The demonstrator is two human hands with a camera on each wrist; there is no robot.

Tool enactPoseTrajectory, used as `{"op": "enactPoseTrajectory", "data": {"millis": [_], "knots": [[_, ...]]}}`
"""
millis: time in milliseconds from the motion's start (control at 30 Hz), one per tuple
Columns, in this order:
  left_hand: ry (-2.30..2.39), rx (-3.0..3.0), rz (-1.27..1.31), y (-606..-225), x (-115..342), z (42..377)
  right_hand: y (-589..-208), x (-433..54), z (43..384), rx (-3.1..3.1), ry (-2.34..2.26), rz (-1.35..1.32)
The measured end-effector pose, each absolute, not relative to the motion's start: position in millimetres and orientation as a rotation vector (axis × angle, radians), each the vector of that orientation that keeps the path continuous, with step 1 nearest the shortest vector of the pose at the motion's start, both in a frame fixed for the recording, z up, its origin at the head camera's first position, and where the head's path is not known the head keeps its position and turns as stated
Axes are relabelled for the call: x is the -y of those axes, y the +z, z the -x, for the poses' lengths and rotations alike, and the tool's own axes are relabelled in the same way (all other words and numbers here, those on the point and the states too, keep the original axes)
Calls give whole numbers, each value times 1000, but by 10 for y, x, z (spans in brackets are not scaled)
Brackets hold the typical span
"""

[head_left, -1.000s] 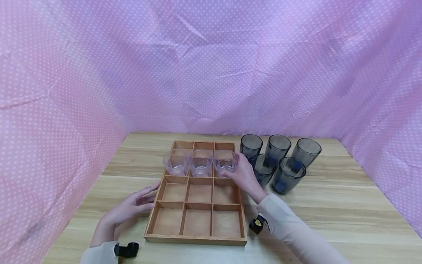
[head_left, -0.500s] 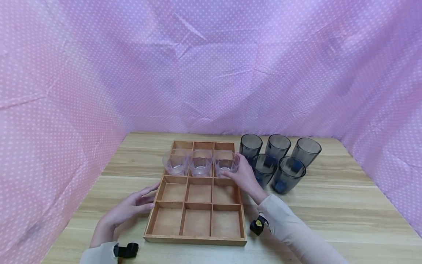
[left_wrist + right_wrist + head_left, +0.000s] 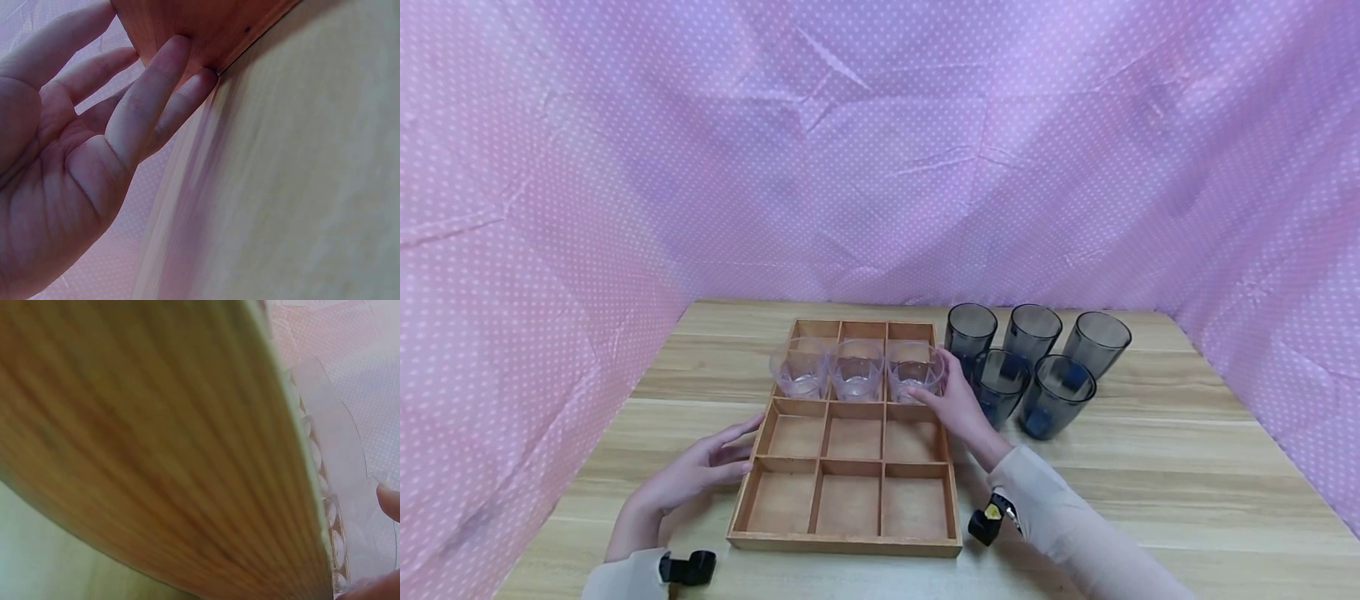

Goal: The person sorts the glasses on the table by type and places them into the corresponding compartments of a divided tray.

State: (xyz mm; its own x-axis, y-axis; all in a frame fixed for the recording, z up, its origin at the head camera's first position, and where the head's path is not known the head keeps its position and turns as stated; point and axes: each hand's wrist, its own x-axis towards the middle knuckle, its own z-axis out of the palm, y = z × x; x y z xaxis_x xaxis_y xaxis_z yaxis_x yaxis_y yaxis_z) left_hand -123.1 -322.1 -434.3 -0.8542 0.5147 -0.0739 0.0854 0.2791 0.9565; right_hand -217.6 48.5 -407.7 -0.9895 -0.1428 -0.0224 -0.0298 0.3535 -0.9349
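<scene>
A wooden divided tray (image 3: 842, 546) lies on the table, and three clear glasses (image 3: 857, 371) stand side by side across its compartments toward the back. My right hand (image 3: 958, 404) grips the rightmost clear glass (image 3: 914, 367), thumb at its near side and fingers round its right. In the right wrist view, a fingertip (image 3: 389, 503) shows beside the clear plastic-looking wall, with the tray's side filling much of the picture. My left hand (image 3: 696, 471) touches the tray's left side with loosely extended fingers; the left wrist view shows fingertips (image 3: 178, 50) on the wood.
Several dark grey tumblers (image 3: 1056, 400) stand grouped on the table just right of the tray, close by the right hand. Pale wood-grain table (image 3: 1150, 467) surrounds the tray. Pink dotted cloth (image 3: 880, 208) hangs behind and at both sides.
Almost nothing has moved. My right hand and wrist have shifted very slightly to the right, still gripping the rightmost clear glass; the left hand stays at the tray.
</scene>
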Motion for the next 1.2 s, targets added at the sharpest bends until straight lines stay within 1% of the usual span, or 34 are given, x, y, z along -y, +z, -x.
{"op": "enactPoseTrajectory", "data": {"millis": [267, 467, 767, 1200], "knots": [[1598, -2190, -539, -4349, 3224, 1229, -4068, -532, 2093, -2573, -1551, 176], [1592, -2199, -534, -4351, 3223, 1220, -3977, -577, 1984, -2606, -1464, 232], [1581, -2216, -539, -4357, 3218, 1219, -3819, -648, 1813, -2515, -1526, 217], [1592, -2200, -532, -4351, 3209, 1217, -3595, -821, 1515, -2412, -1592, 287]]}}
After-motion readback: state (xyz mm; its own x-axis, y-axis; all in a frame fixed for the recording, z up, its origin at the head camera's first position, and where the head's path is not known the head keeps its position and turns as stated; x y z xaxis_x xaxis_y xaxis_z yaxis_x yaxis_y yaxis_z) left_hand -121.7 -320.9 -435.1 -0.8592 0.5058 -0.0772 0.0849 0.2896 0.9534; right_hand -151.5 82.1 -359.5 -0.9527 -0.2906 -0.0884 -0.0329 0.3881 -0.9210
